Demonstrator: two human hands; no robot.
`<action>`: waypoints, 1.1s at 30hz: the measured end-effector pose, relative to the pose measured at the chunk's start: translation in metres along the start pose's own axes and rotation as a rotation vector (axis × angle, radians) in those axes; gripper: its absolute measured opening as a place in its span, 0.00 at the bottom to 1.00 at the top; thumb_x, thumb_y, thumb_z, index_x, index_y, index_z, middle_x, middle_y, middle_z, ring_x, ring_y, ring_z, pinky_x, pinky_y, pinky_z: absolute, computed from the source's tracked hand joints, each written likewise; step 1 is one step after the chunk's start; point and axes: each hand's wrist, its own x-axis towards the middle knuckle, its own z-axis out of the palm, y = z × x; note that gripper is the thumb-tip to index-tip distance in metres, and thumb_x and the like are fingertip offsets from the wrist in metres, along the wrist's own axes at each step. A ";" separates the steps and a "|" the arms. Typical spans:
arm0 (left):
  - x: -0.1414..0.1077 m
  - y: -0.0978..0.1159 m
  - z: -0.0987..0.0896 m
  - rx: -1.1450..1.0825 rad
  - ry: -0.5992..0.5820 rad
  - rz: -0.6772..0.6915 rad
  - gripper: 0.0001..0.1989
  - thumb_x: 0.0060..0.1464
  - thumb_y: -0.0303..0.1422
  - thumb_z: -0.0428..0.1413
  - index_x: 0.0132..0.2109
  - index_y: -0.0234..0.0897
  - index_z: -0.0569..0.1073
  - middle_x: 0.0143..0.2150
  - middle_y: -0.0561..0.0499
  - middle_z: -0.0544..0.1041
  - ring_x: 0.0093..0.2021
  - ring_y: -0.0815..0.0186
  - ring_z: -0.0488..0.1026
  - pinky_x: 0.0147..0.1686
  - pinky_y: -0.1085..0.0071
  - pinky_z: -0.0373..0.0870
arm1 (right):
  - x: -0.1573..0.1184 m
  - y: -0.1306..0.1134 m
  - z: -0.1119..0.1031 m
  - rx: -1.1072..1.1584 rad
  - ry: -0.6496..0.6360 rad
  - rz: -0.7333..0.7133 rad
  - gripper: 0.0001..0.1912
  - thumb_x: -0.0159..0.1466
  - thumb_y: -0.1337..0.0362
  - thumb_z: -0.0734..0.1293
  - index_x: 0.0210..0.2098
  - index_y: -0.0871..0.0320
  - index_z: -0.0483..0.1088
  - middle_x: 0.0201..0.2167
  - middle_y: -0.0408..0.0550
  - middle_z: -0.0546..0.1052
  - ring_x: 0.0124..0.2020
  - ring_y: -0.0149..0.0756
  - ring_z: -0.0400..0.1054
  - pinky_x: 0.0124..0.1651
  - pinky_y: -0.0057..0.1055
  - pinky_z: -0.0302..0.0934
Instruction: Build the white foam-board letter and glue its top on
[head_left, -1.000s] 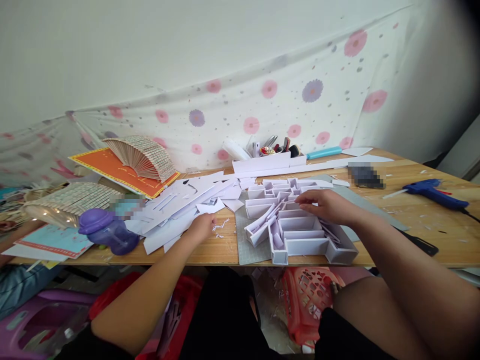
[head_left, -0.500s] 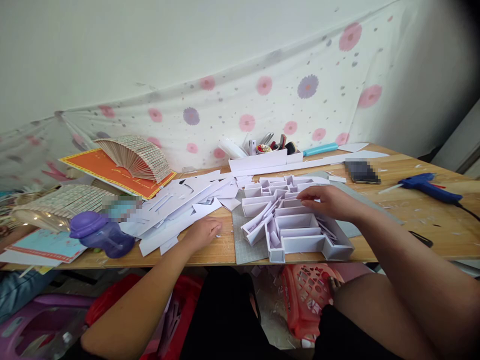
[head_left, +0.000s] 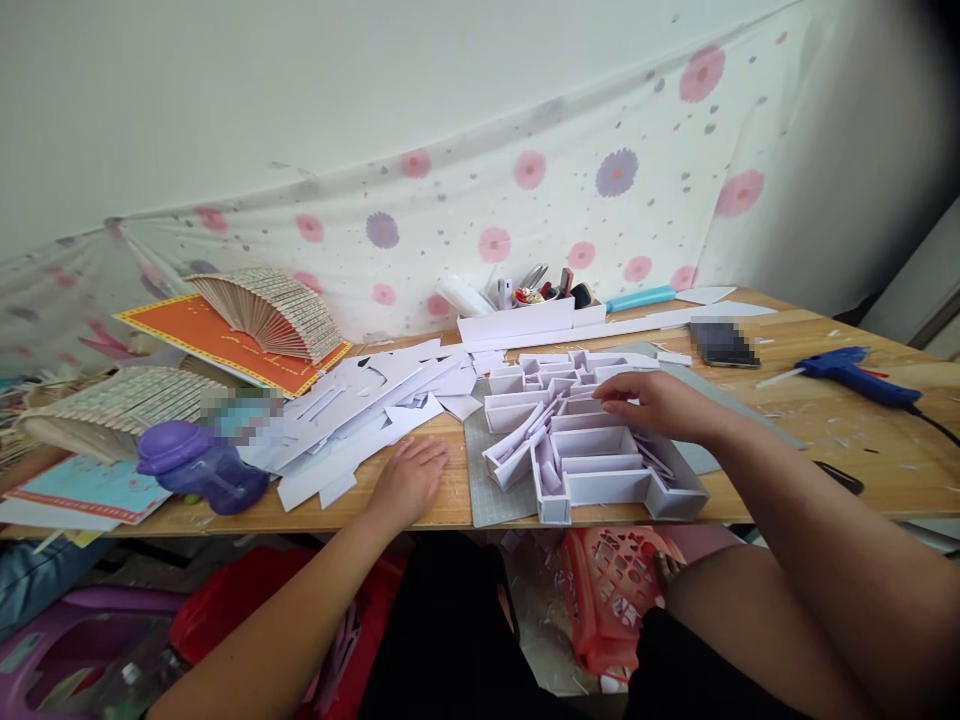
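My left hand (head_left: 411,478) lies palm down on the wooden table, its fingers stretched out and holding nothing. Close to its right is a grey cutting mat (head_left: 501,507) carrying a white board structure (head_left: 607,487) divided into several compartments. Over the right part of that structure hovers or rests my right hand (head_left: 654,402); contact with the walls is unclear. Its fingers are loosely bent, the tips slightly apart, and nothing shows between them. Narrow white strips (head_left: 519,440) lean in the left part of the structure, and more strips lie in a compartment below my right hand.
Cut white sheets (head_left: 352,400) are heaped on the left, beside a purple cup (head_left: 206,470) and folded fans (head_left: 266,315). A white box (head_left: 517,325) of tools stands at the back. To the right are a phone (head_left: 724,342) and a blue glue gun (head_left: 859,375).
My left hand has swept the tabletop slightly, turning from loosely curled to flat with fingers extended. My right hand and the structure have stayed in place.
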 end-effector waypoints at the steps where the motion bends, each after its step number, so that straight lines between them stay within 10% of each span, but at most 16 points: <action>1: -0.001 -0.004 -0.001 0.000 0.008 -0.035 0.19 0.59 0.31 0.45 0.54 0.37 0.73 0.59 0.46 0.72 0.61 0.57 0.65 0.63 0.54 0.56 | 0.000 0.000 0.000 -0.001 0.000 -0.001 0.16 0.60 0.56 0.60 0.41 0.55 0.75 0.38 0.49 0.80 0.39 0.42 0.73 0.44 0.36 0.66; 10: -0.003 -0.008 -0.011 0.114 -0.088 -0.405 0.31 0.52 0.54 0.50 0.54 0.36 0.68 0.53 0.38 0.72 0.53 0.47 0.68 0.50 0.54 0.65 | 0.001 0.000 0.002 -0.011 -0.001 -0.010 0.17 0.61 0.55 0.60 0.41 0.55 0.75 0.38 0.49 0.79 0.39 0.42 0.73 0.43 0.37 0.66; 33: 0.052 -0.033 -0.005 -0.025 -0.280 -0.181 0.15 0.56 0.39 0.44 0.35 0.40 0.73 0.34 0.44 0.78 0.35 0.54 0.74 0.37 0.63 0.65 | 0.000 -0.003 0.001 -0.023 -0.008 -0.010 0.17 0.61 0.55 0.60 0.41 0.55 0.75 0.38 0.49 0.80 0.39 0.42 0.73 0.44 0.37 0.67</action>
